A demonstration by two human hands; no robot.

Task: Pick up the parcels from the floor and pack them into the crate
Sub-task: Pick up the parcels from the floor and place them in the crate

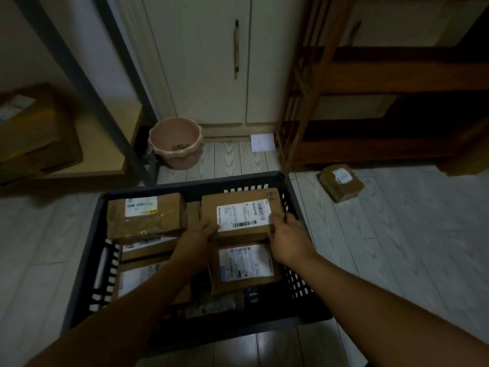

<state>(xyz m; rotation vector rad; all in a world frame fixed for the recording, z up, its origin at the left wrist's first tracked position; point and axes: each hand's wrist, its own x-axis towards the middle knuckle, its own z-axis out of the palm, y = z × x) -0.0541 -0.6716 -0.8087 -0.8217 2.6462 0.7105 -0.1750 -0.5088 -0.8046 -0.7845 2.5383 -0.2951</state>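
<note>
Fig. Head view, both hands in crate. Dark slotted crate (172,187) sits on pale wood-look floor (397,247), holding several brown parcels w/ white labels. L hand (203,229) and R hand (288,239) clasp the held parcel (243,205) at the crate's far-right corner: L fingers curl round its near-left edge, R thumb lies on top at the near-right corner, other R fingers wrap the side. Whether it rests fully on the parcels below cannot be told. Far-left parcel (145,217) lies just beside it; near-right parcel (246,266) lies partly under it. One loose parcel (341,182) lies on the floor, well apart, right of the crate, near a wooden shelf (370,75). Beyond: pink bin (176,143), cabinet doors (211,62), white paper (262,142) on floor.
</note>
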